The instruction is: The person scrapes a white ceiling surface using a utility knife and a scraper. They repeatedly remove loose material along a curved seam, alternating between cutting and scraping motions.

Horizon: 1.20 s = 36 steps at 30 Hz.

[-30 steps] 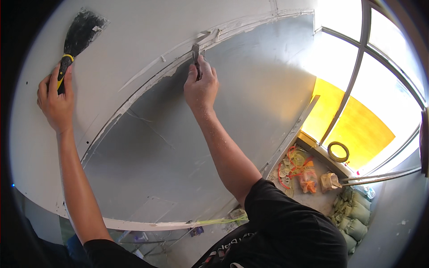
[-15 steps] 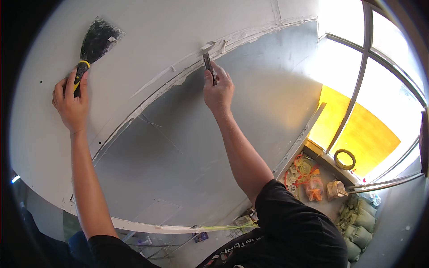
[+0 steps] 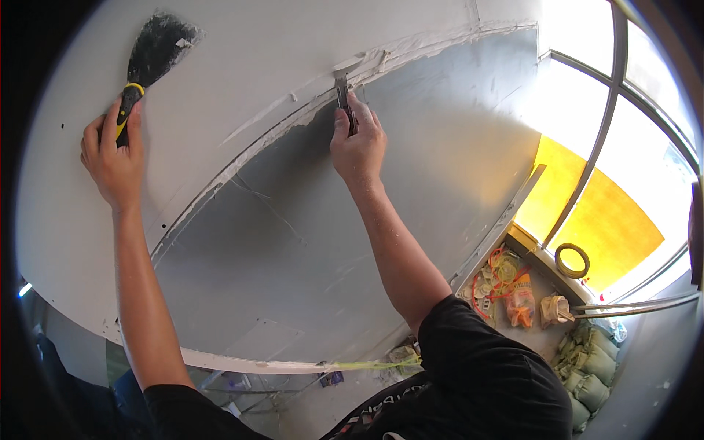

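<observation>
The wide putty knife point(image 3: 152, 55) is in the left hand point(image 3: 114, 165), its dark, smeared blade fanning upward before the white panel point(image 3: 242, 51); whether blade and panel touch cannot be told. The left hand closes around the black-and-yellow handle point(image 3: 129, 104), fingers to one side and thumb to the other. The right hand point(image 3: 359, 150) pinches a narrow hand tool point(image 3: 342, 92) between thumb and forefinger, the remaining fingers curled. The upper end of this tool stands at the ragged band of white filler point(image 3: 418, 56) that runs along the border of the white panel and the grey panel point(image 3: 425, 132); firm contact cannot be confirmed.

Both tools appear light and stiff, although the broad blade probably flexes toward its thin edge. It is best held by the handle, clear of the residue. The narrow tool offers a slim grip, may slip if dusty, and is best taken low on its body. The filler seems fragile and likely crumbles along its raised ridges.
</observation>
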{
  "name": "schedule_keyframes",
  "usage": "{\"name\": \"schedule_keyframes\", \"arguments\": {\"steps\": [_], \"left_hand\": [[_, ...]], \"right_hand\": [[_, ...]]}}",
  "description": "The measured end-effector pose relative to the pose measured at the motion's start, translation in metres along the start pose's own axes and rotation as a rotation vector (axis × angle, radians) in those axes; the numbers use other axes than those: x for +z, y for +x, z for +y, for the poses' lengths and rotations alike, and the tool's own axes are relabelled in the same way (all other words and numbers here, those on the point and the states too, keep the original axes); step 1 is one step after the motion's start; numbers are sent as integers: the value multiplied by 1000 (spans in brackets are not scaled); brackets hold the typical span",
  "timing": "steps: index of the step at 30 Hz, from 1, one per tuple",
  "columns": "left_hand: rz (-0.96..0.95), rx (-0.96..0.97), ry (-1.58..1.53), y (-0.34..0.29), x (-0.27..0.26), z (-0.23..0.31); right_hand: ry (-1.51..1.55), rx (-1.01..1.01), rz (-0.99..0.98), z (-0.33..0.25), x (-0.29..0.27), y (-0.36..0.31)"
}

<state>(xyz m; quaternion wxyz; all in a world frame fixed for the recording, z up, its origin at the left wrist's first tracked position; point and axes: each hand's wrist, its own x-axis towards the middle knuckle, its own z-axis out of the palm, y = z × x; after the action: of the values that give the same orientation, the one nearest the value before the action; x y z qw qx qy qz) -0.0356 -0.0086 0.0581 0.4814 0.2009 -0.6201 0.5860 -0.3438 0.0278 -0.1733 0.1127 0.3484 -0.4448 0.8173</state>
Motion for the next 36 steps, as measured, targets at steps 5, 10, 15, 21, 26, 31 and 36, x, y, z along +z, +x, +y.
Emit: {"name": "schedule_keyframes", "arguments": {"steps": [5,10,15,21,26,31,36], "left_hand": [[16,16,-45,3,3,-1],[-5,-4,-54,1,4,-3],[-3,6,23,-1,-2,-1],[31,5,31,2,1,8],[24,-1,40,2,-1,7],[28,-4,61,1,-1,7],[19,14,62,2,1,6]], "right_hand": [[1,4,-60,-24,17,-33],[55,86,-185,-72,15,-71],[-44,61,-258,-44,-43,-42],[-66,156,-98,-6,-49,6],[-90,62,-98,-3,-30,13],[-38,45,14,-7,-12,-4],[62,221,21,-29,12,-21]]}}
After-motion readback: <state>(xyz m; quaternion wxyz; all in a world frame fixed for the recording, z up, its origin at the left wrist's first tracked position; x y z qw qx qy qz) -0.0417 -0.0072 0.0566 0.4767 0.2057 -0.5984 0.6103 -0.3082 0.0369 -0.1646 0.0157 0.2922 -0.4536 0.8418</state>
